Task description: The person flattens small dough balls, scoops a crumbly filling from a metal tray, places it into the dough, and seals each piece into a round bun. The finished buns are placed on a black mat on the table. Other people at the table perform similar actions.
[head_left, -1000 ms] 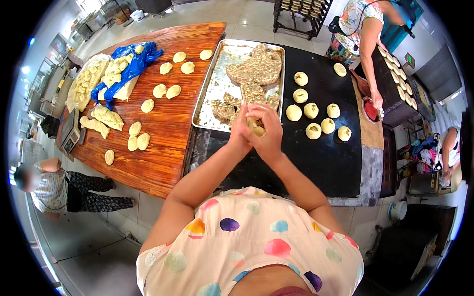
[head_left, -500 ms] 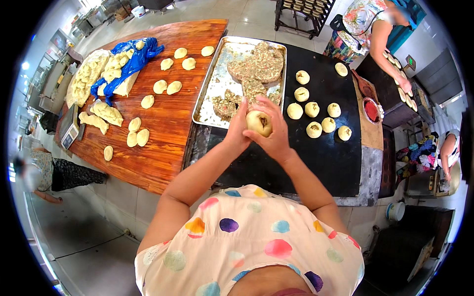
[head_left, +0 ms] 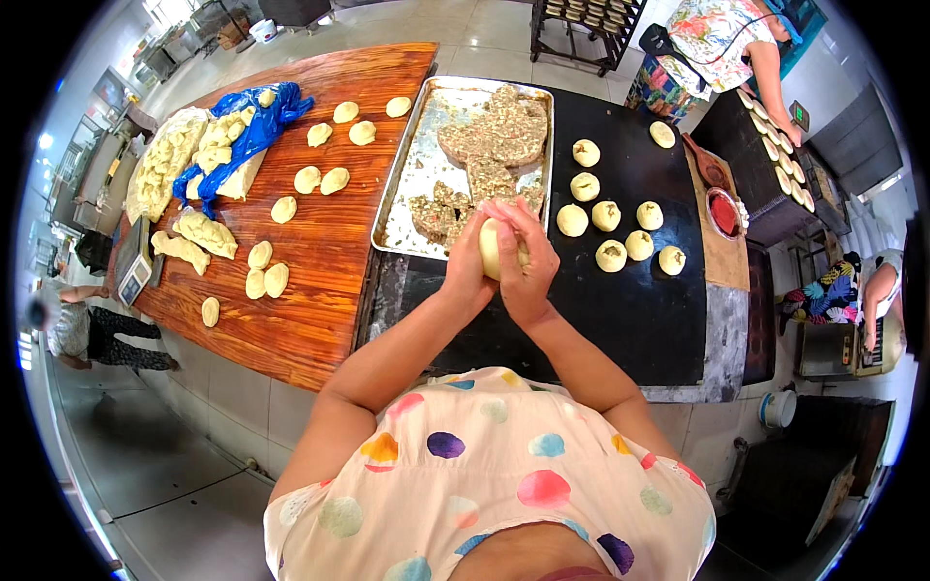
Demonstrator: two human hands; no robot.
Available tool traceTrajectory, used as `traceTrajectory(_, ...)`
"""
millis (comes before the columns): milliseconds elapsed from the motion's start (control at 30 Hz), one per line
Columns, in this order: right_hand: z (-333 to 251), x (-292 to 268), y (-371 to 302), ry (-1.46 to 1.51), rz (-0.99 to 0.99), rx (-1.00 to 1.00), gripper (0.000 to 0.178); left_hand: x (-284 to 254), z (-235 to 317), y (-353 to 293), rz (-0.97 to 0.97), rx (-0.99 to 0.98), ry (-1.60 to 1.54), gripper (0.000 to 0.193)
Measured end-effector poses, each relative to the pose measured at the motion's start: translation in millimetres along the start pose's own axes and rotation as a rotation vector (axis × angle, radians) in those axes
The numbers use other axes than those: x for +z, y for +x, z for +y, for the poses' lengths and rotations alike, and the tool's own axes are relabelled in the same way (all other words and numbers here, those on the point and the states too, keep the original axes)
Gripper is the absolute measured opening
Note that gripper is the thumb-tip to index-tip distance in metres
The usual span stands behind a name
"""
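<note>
Between my palms, over the near edge of the metal tray (head_left: 395, 225), is a filled dough ball (head_left: 490, 254). My left hand (head_left: 469, 257) cups it from the left. My right hand (head_left: 529, 271) wraps its right side, fingers closed over the top, so the ball's opening is hidden. Behind the hands a mound of chopped filling (head_left: 494, 136) lies in the tray. To the right, several stuffed dough balls (head_left: 606, 215) with puckered tops sit on a black baking sheet (head_left: 630, 320).
At left, a wooden table (head_left: 320, 252) carries flat dough rounds (head_left: 284, 209), dough pieces partly under blue plastic (head_left: 262, 126) and a scale (head_left: 135, 277). A bowl of red stuff (head_left: 723, 213) stands at right. A co-worker (head_left: 717, 48) reaches over dough pieces at upper right; others are farther off.
My right hand has closed over the dough ball's top, covering the opening that showed before. The person at far left has shifted, and the co-worker's arm at upper right has moved.
</note>
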State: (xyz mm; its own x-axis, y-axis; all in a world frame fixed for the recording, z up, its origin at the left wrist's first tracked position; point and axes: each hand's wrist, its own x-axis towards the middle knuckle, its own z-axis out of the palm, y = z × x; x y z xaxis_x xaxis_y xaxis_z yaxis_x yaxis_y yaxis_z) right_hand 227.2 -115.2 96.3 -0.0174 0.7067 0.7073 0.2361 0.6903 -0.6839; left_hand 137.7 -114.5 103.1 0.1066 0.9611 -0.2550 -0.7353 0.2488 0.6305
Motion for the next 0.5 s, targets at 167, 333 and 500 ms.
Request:
traceTrajectory(167, -26.0, -30.1, 24.0, 0.147, -0.227, -0.001, 0.053, 1.2, 30.1, -0.6, -0.204, -0.34, 0.154, 0.069)
traceTrajectory(333, -25.4, -39.1, -2.5, -0.025, -0.121, -0.161, 0.025, 25.0, 29.4, 5.1, -0.548, -0.43, 0.232, 0.08)
traceTrajectory(500, -13.8, -28.4, -0.8, 0.029, 0.161, -0.007, 0.02, 16.2, 0.1, -6.7, -0.239, -0.05, -0.064, 0.072)
